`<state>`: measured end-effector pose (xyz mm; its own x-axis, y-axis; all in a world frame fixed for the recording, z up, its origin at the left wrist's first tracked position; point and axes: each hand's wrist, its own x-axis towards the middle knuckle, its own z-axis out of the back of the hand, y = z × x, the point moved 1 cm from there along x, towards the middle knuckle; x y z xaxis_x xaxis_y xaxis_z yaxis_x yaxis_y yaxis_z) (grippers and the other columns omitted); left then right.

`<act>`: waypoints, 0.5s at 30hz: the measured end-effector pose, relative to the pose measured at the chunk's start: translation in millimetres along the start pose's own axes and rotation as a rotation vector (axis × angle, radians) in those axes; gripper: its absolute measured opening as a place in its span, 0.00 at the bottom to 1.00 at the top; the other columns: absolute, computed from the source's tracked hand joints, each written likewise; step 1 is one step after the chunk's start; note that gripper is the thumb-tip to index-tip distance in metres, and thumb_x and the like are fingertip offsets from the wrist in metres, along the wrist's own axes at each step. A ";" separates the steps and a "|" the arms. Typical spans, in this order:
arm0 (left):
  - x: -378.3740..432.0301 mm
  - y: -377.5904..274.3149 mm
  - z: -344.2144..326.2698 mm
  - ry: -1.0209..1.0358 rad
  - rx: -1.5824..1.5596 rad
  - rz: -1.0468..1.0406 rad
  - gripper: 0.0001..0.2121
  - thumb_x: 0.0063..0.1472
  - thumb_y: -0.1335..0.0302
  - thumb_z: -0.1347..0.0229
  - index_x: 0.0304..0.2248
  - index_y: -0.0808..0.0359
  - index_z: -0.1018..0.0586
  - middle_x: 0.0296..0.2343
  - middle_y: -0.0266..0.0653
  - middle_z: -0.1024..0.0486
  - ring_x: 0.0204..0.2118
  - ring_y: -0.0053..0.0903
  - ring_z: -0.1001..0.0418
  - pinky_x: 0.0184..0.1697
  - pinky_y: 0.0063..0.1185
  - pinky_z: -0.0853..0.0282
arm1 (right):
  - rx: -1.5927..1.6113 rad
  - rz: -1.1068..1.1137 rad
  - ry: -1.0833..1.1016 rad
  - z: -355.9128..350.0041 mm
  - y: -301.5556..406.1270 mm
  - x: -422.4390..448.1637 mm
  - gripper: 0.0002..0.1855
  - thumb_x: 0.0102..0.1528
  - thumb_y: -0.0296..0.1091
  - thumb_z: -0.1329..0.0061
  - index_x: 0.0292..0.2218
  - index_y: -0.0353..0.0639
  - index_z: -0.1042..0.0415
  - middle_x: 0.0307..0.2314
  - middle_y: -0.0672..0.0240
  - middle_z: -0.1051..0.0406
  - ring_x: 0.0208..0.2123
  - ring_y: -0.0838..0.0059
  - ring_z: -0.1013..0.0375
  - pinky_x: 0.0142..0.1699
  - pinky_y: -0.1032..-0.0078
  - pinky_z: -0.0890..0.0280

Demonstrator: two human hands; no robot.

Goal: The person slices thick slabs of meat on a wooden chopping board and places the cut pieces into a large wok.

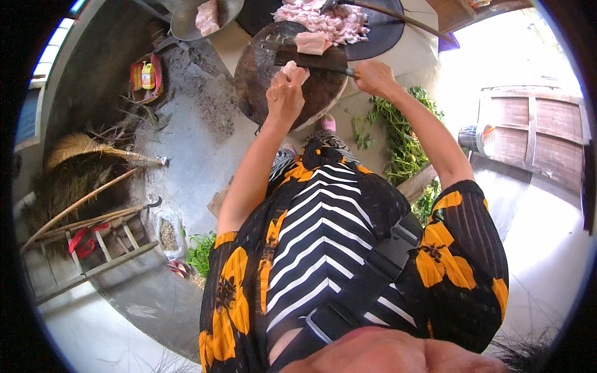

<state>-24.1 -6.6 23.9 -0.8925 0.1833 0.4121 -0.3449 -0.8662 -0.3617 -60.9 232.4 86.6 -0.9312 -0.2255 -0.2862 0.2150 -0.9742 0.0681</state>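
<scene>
My left hand (285, 97) grips a small piece of pale meat (295, 72) on a round, dark wooden chopping block (252, 77). In my right hand (373, 78) is the handle of a cleaver (303, 60), its dark blade lying across the block just beyond that piece. A larger slab of pale meat (312, 43) rests at the block's far edge. Behind it, a heap of cut meat (343, 23) fills part of a wide dark pan (394, 35), with a long-handled utensil (396, 17) over it. A metal bowl (179, 23) at the upper left holds another meat strip (206, 17).
Leafy green stems (406, 144) lie on the floor at the right, near a bucket (475, 139) and a wooden door (536, 126). At the left are a straw broom (93, 150), a wooden ladder (102, 265), a plastic bag (170, 235) and a red box (146, 93) with a yellow bottle.
</scene>
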 end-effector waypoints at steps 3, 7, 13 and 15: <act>0.0 -4.4 0.7 0.024 0.004 -0.022 0.22 0.47 0.77 0.42 0.44 0.50 0.25 0.29 0.45 0.28 0.32 0.40 0.24 0.32 0.32 0.27 | 0.013 -0.002 0.030 3.8 -4.8 7.9 0.11 0.42 0.33 0.49 0.27 0.35 0.23 0.26 0.49 0.25 0.30 0.51 0.24 0.36 0.59 0.30; 2.9 -8.3 6.5 -0.037 -0.072 -0.071 0.17 0.50 0.78 0.45 0.41 0.50 0.25 0.29 0.47 0.29 0.31 0.42 0.26 0.31 0.32 0.27 | -0.046 0.136 -0.044 5.1 27.1 48.4 0.11 0.42 0.34 0.49 0.26 0.36 0.23 0.26 0.50 0.25 0.30 0.52 0.24 0.35 0.60 0.30; -1.7 -1.1 4.7 0.031 -0.021 -0.007 0.23 0.47 0.77 0.42 0.45 0.50 0.26 0.30 0.44 0.27 0.33 0.39 0.25 0.34 0.33 0.27 | -0.057 0.086 0.042 2.1 6.5 34.7 0.10 0.43 0.31 0.52 0.26 0.36 0.23 0.26 0.50 0.25 0.31 0.53 0.24 0.35 0.60 0.29; -4.1 0.4 9.0 0.037 -0.002 0.012 0.23 0.48 0.77 0.42 0.45 0.50 0.25 0.29 0.43 0.28 0.33 0.39 0.25 0.34 0.31 0.27 | -0.029 0.068 0.018 3.6 -12.1 16.6 0.10 0.43 0.31 0.52 0.26 0.35 0.24 0.26 0.50 0.25 0.31 0.52 0.24 0.36 0.59 0.29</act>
<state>-18.0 -11.9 29.6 -0.9067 0.1906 0.3763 -0.3351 -0.8673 -0.3682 -80.0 240.4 84.4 -0.9088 -0.2913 -0.2988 0.2866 -0.9561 0.0605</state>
